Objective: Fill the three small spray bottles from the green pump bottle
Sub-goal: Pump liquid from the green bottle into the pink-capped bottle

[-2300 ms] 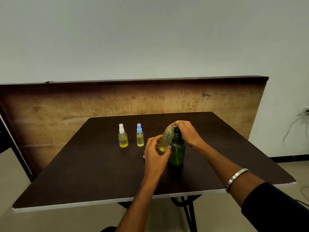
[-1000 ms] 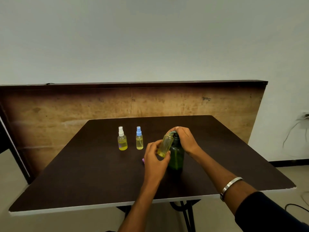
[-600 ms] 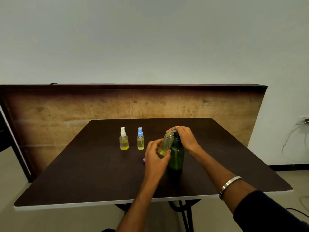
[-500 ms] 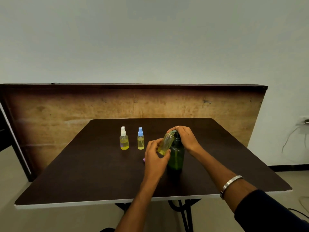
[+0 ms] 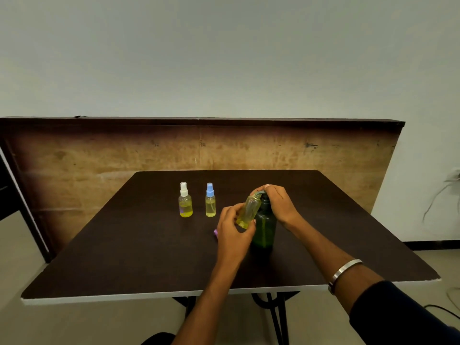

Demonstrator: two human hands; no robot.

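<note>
The uncapped spray bottle (image 5: 249, 211) was gripped, tilted, by the left hand (image 5: 232, 231) so its mouth met the spout of the green pump bottle (image 5: 265, 226), whose head was pressed by the curled right hand (image 5: 278, 201) above the surface (image 5: 124, 257).

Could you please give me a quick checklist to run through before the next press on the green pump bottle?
1. Open bottle gripped by the left hand: ok, fingers curl round its lower part.
2. Its mouth under the pump spout: ok, tilted with the neck at the spout, though the exact fit is hidden.
3. Right hand on the pump head: ok, it covers the top.
4. Green pump bottle upright on the table: ok.
5. Room left in the open bottle: ok, liquid only near the bottom.
6. Capped bottles, white cap and blue cap, out of the way: ok, standing apart.
</note>
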